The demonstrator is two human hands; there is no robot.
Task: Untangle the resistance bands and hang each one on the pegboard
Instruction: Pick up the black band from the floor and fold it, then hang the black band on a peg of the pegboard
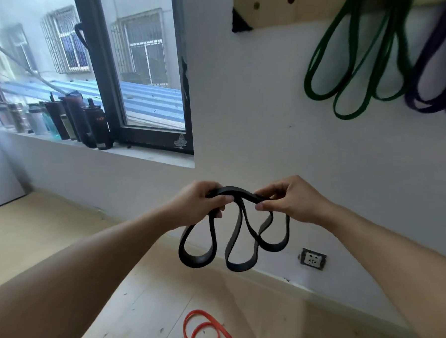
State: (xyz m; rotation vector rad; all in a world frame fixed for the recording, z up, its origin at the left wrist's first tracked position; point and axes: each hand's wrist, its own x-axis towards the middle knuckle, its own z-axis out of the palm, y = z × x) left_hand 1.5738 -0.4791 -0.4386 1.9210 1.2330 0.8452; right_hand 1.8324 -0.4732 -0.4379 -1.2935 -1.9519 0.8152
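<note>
**Q:** What is the person holding, and how?

**A:** A black resistance band (233, 235) hangs in the air between both hands, in front of a white wall. The left hand (200, 205) has its fingers curled around one end of the gathered top. The right hand (290, 199) pinches the other end between thumb and fingertips. A short stretch of band runs taut between the two hands. Below it, three loops droop, two of them crossing each other. Holding it up and apart this way likely lets the loops fall open, so the person can judge where the twists lie.

**Q:** Where does it need to go?

**A:** A wooden pegboard (286, 8) is mounted high on the wall, up and to the right. A green band (340, 67) and a purple band (429, 75) already hang from it in long loops. Their pegs are out of view.

**Q:** Anything else nearby, or in the way?

**A:** An orange band (207, 332) lies coiled on the pale floor below the hands, seemingly still to be done. A wall socket (313, 258) sits low on the wall. To the left, a row of bottles (67, 120) lines a windowsill. Nothing stands between the hands and the board, though the hanging bands crowd its right side.
</note>
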